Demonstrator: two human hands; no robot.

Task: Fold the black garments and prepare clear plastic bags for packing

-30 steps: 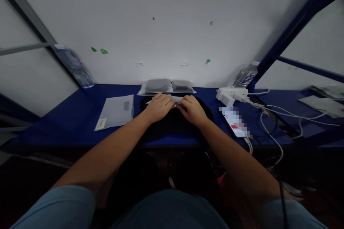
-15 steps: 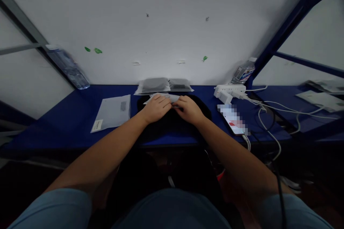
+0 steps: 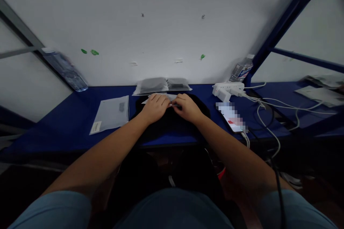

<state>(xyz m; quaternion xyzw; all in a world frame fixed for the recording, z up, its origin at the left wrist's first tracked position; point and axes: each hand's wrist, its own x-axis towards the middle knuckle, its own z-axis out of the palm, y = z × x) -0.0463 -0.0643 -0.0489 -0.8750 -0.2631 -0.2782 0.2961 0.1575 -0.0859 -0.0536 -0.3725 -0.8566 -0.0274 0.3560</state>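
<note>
My left hand (image 3: 156, 107) and my right hand (image 3: 187, 107) meet over a black cloth (image 3: 161, 127) on the blue table (image 3: 61, 128). Both are closed, fingertips pinching a small pale edge between them. A translucent white bag (image 3: 171, 97) shows just behind the fingers; whether the pinched edge belongs to it cannot be made out. Two translucent bags with dark contents, a left one (image 3: 153, 84) and a right one (image 3: 178, 84), lie behind the hands by the wall. Left of the cloth is a flat frosted bag (image 3: 112, 112) with a white label.
On the right are a white power strip (image 3: 228, 87) with cables, a lit phone (image 3: 231, 117) with a cable plugged in, and a labelled bottle (image 3: 242, 68). Another plastic bottle (image 3: 66, 69) leans at the left. Flat packets (image 3: 319, 96) lie beyond the blue frame.
The whole view has shifted slightly. My hands stay together over the cloth, and the pale edge between the fingertips shows a little more clearly.
</note>
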